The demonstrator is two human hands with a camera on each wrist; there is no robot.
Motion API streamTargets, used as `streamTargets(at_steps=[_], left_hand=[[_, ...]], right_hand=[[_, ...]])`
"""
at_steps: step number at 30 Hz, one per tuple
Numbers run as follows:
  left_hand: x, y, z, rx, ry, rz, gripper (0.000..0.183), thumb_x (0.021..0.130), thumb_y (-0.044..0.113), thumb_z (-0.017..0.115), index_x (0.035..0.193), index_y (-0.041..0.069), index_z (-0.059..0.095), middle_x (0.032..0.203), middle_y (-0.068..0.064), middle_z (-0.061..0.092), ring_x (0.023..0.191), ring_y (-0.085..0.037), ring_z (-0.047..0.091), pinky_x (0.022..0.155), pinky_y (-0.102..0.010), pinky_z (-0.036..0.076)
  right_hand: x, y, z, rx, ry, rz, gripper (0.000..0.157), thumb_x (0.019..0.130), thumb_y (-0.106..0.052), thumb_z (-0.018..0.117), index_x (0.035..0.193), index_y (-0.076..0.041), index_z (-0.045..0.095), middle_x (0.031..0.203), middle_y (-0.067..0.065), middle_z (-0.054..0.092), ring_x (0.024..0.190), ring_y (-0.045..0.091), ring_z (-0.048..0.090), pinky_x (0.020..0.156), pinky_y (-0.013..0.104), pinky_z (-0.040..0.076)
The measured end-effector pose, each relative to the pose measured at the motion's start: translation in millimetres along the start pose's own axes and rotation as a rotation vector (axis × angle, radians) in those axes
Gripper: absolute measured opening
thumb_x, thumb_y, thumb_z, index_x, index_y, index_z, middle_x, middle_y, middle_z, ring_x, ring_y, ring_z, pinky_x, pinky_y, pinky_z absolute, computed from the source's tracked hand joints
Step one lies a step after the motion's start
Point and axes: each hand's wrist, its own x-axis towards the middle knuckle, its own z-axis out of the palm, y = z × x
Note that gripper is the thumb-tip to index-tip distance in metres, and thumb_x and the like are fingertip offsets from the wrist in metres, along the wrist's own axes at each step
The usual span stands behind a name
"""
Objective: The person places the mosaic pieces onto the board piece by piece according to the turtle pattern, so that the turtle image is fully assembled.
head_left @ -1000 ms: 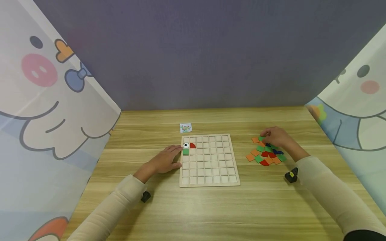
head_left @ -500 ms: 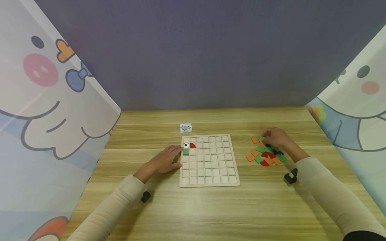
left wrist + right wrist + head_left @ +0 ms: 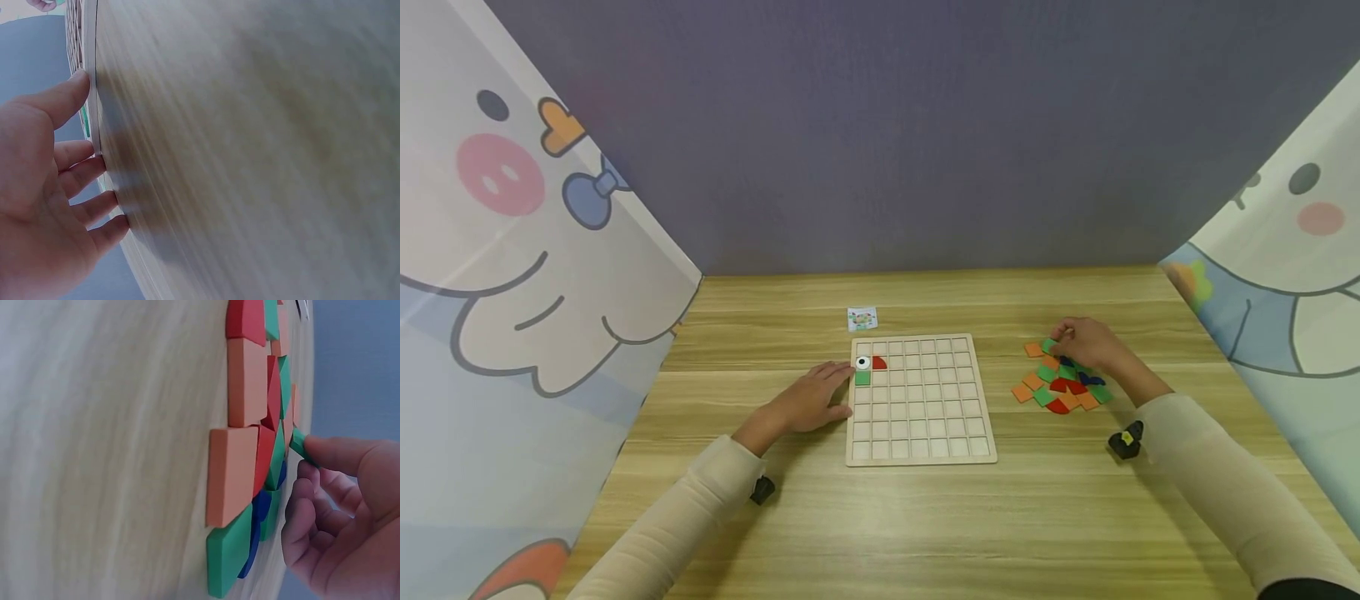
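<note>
My left hand (image 3: 808,400) lies beside the left edge of the wooden grid board (image 3: 951,421), thumb and fingertips touching that edge and the table. In the board's upper left squares sit a white eye tile (image 3: 862,363), a red curved tile (image 3: 879,363) and a green square tile (image 3: 862,377). My right hand (image 3: 1086,342) is at the far side of the loose tiles. Between thumb and forefinger it pinches a green tile (image 3: 300,445), which tilts in the right wrist view. The other fingers are curled in.
Loose orange tiles (image 3: 1022,392), red tiles (image 3: 1058,407), green tiles (image 3: 1102,393) and dark blue tiles (image 3: 1090,379) lie right of the board, some overlapping. A small picture card (image 3: 862,318) lies behind the board. A grey partition (image 3: 925,167) closes off the table's back.
The right hand stays at the far side of the tiles, and the green tile at its fingertips has shifted slightly left. The left hand has not moved.
</note>
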Motion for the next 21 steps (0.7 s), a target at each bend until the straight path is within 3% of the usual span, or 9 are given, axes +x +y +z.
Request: streamTargets(at_steps=[13, 21], left_hand=[[1.0, 0.1, 0.5, 0.007, -0.005, -0.009, 0.071, 0.097, 0.033, 0.065, 0.152, -0.001, 0.035, 0.156, -0.019, 0.036, 0.144, -0.043, 0.030, 0.117, -0.056, 0.027], [1.0, 0.2, -0.3, 0.004, -0.017, -0.023, 0.072, 0.097, 0.035, 0.064, 0.153, 0.000, 0.034, 0.157, -0.018, 0.035, 0.145, -0.041, 0.029, 0.118, -0.054, 0.025]], right_hand=[[-1.2, -12.7, -0.9, 0.062, 0.012, 0.002, 0.038, 0.101, -0.034, 0.056, 0.122, -0.002, 0.059, 0.119, 0.024, 0.064, 0.098, 0.033, 0.063, 0.076, 0.042, 0.054], [1.9, -25.8, 4.8, 0.172, 0.003, 0.021, 0.041, 0.100, -0.037, 0.058, 0.126, -0.005, 0.058, 0.122, 0.021, 0.063, 0.094, 0.028, 0.064, 0.073, 0.035, 0.052]])
